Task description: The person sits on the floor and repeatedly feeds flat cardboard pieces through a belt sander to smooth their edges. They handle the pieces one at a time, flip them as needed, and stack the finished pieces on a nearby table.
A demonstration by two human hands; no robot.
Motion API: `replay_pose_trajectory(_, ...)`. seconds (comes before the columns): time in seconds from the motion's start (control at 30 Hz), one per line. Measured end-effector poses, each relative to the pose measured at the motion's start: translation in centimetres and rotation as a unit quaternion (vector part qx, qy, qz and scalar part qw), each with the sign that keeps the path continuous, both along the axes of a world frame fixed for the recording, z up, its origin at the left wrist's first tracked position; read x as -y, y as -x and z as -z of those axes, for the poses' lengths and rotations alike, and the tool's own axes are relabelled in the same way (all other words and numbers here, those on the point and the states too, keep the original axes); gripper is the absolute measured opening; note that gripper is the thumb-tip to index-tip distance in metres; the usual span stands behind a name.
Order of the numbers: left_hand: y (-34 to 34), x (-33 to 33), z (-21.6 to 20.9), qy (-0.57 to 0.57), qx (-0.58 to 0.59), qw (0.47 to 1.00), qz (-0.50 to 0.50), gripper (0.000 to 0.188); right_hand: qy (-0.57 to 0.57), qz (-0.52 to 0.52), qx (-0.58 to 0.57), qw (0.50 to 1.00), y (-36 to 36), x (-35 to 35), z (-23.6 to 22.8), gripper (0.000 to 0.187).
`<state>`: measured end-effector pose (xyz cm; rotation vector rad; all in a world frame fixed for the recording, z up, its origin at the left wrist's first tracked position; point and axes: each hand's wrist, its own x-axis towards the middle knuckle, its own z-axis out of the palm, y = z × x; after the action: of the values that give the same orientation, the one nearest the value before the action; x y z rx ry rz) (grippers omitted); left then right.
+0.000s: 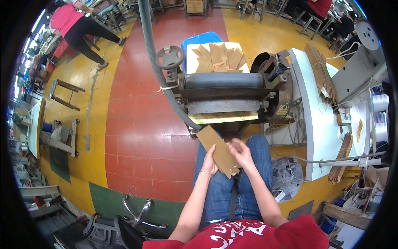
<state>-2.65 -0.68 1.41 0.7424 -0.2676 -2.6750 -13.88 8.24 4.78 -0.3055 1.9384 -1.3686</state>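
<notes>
Above my lap, my left hand (210,161) grips a stack of flat brown pieces (215,145), thumb on top and fingers underneath. They look like leather or card, slightly fanned at the lower end. My right hand (241,152) is at the stack's right edge with its fingers curled together; whether a piece is pinched in them is hidden. Straight ahead stands a roller machine (224,81) with a dark roller and a handwheel (169,57). On its far side, more brown pieces (219,57) lie spread on a white board (192,62).
A grey hose (150,45) runs down the machine's left side. At the right, a pale table (309,112) carries tied bundles of brown strips (321,74). A clear plastic bag (286,178) sits beside my right leg. Other people work in the background, one bending (78,29) at the far left.
</notes>
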Motion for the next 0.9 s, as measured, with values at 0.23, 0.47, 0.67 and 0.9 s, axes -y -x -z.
replay_pose_trajectory(0.23,-0.4,-0.4,0.2,0.0,0.038,0.999,-0.028,0.044,-0.08,-0.194,-0.452,0.867,-0.9,-2.4,-7.1,0.017)
replay_pose_trajectory(0.47,-0.2,-0.1,-0.3,0.007,-0.046,0.999,-0.028,0.055,0.087,-0.08,-0.332,0.936,2.4,1.1,-8.3,0.019)
replay_pose_trajectory(0.67,-0.2,0.1,-0.3,-0.001,-0.035,0.999,-0.027,0.058,0.043,0.011,0.118,0.992,2.5,1.0,-1.8,0.022)
replay_pose_trajectory(0.9,-0.4,0.5,-0.2,-0.044,-0.07,0.996,-0.029,0.071,0.173,0.006,0.108,0.979,6.0,5.4,-0.4,0.043)
